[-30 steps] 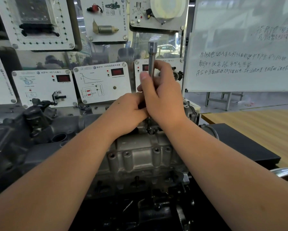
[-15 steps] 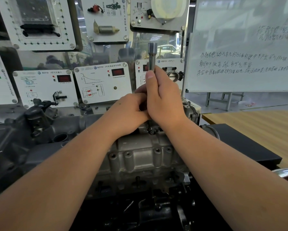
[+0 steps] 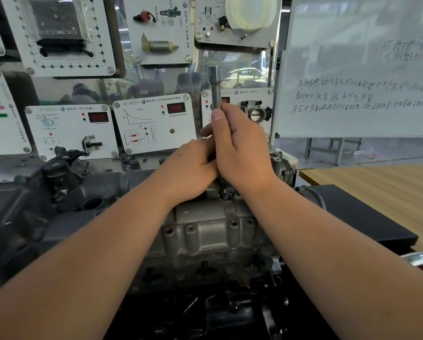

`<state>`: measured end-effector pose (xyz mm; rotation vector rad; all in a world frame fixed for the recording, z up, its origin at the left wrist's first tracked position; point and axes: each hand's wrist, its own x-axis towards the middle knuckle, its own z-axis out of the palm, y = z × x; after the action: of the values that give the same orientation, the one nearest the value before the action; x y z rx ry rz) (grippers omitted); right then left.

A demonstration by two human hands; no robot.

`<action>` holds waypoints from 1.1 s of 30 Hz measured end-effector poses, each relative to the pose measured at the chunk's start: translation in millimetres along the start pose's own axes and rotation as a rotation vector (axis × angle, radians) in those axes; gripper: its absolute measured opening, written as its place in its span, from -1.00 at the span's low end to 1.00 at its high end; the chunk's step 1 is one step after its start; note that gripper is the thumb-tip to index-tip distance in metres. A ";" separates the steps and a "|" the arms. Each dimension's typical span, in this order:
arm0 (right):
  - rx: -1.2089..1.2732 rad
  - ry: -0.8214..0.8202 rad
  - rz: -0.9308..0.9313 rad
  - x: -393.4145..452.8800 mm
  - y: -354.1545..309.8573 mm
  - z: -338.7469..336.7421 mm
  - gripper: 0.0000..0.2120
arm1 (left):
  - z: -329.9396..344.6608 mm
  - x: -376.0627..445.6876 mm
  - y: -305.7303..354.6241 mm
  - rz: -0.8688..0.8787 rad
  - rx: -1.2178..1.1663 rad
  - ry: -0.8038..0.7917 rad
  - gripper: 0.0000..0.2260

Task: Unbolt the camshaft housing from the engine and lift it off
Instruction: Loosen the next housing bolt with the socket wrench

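Note:
The grey cast camshaft housing [image 3: 212,231] lies across the top of the dark engine [image 3: 34,212] in front of me. A steel socket tool [image 3: 215,87] stands upright above the housing's far edge. My right hand [image 3: 242,148] grips its shaft, thumb pointing up along it. My left hand [image 3: 193,168] sits just left of and below the right, fingers curled around the tool's lower part, which both hands hide. A small dark bolt head [image 3: 222,191] shows under my right hand.
White training panels [image 3: 154,123] with red displays stand close behind the engine. A whiteboard [image 3: 357,69] rises at the right. A black mat [image 3: 367,217] on a wooden table [image 3: 389,182] lies right of the engine. A shiny metal rim [image 3: 421,257] shows at the right edge.
My right hand has turned slightly on the tool, with the thumb now straighter up the shaft. The tool stays upright in the same spot.

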<state>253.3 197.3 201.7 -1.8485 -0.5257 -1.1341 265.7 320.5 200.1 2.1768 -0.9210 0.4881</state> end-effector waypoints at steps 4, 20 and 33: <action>0.031 0.095 0.013 1.7 1.2 -0.4 -0.68 | -0.2 4.3 -6.0 -0.104 -0.045 0.188 -0.74; -0.763 -0.976 0.100 7.2 -8.7 -37.5 -0.75 | -2.6 7.5 -5.9 -0.299 -0.039 0.335 -0.61; -0.606 -0.616 0.186 13.5 -22.9 -58.0 -0.87 | -2.5 4.4 -5.6 -0.305 -0.024 0.346 -0.62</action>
<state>215.0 159.0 235.4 -2.7369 -0.3474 -0.6110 272.6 323.0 201.6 2.0745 -0.3980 0.6699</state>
